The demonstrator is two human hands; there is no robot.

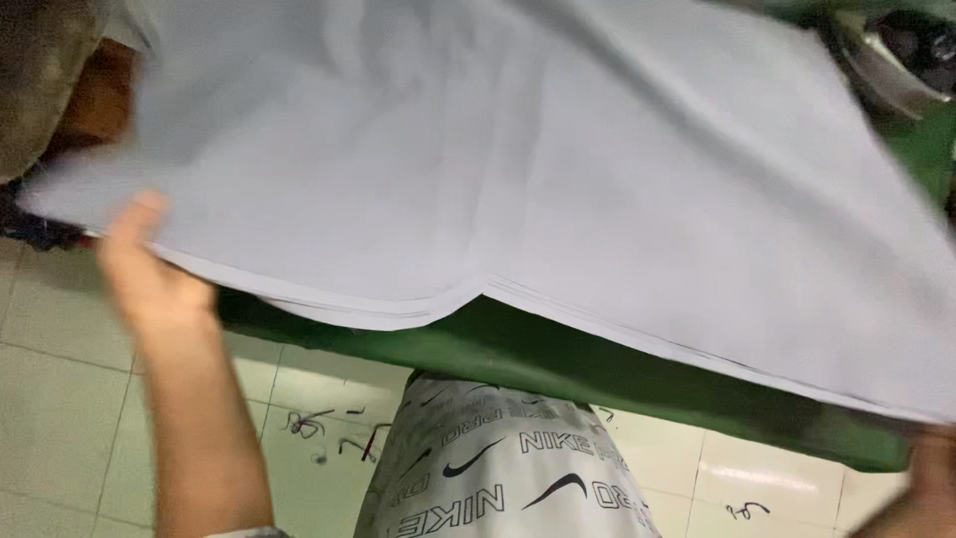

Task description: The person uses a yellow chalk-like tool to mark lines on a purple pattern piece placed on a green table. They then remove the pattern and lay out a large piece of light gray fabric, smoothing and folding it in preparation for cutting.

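A wide stack of pale blue-grey fabric sheets (518, 159) lies spread over a green table (558, 359) and overhangs its near edge. My left hand (139, 264) grips the stack's left near corner, thumb up against the cloth, fingers hidden underneath. Only the wrist of my right hand (931, 448) shows at the right near corner, under the fabric edge; its fingers are hidden by the cloth. The layered edges of the sheets sag slightly in the middle.
A metal machine part (896, 55) sits at the far right on the table. A brownish object (45, 80) stands at the far left. Below is a pale tiled floor (60, 418) with dark thread scraps (319, 428). My patterned white garment (498, 468) is against the table edge.
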